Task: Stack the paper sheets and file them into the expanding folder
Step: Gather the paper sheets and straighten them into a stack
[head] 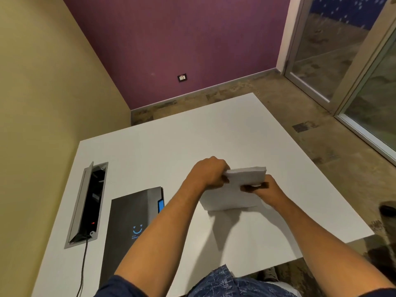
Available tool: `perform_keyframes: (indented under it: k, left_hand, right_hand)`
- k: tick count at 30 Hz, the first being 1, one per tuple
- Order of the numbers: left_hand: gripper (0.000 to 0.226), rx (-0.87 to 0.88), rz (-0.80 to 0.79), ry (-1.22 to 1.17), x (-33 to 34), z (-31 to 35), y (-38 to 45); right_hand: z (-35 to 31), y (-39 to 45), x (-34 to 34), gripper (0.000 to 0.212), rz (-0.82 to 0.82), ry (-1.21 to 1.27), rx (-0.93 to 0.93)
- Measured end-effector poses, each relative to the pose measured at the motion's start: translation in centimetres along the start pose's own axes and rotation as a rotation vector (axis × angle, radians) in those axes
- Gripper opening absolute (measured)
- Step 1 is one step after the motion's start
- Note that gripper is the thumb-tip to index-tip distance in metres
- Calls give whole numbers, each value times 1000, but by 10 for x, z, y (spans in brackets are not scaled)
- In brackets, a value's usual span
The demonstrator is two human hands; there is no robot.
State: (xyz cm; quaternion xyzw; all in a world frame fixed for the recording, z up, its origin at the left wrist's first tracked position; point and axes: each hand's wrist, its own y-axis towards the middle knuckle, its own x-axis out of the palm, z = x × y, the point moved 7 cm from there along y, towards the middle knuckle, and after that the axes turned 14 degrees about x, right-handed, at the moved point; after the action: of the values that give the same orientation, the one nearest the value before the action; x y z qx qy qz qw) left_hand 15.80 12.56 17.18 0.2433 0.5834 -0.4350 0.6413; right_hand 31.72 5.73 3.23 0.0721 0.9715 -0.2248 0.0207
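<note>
Both hands hold a stack of white paper sheets [235,194] upright-ish above the white rectangular tabletop [192,138], its lower edge resting on or just above the surface, can't tell which. Left hand [209,172] grips the stack's upper left corner, fingers curled over the top edge, thumb hidden behind the wrist. Right hand [264,190] pinches the right side, thumb on the near face, fingers behind. Dark grey expanding folder w/ blue tab and blue smiley print [132,219] lies flat and closed to the left, partly under the left forearm, apart from the sheets. Further left: open grey metal cable box set into the table [85,204], black cable [82,269] running out toward the near edge.
</note>
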Motion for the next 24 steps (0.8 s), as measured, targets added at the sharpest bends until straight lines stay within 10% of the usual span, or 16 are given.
perform_keyframes:
  k: [6, 9, 16, 24]
  left_hand:
    - [17, -135, 248, -332, 4, -49, -34]
    - [37, -297, 459, -787, 20, -79, -60]
    - [42, -364, 661, -1639, 78, -94, -80]
    - [45, -461, 573, -1320, 107, -105, -85]
  right_hand:
    - [9, 5, -29, 100, 385, -59, 103]
    - [35, 4, -36, 119, 319, 214, 265]
    - [27, 11, -8, 67, -99, 518, 152]
    - [11, 13, -39, 45, 35, 378, 44]
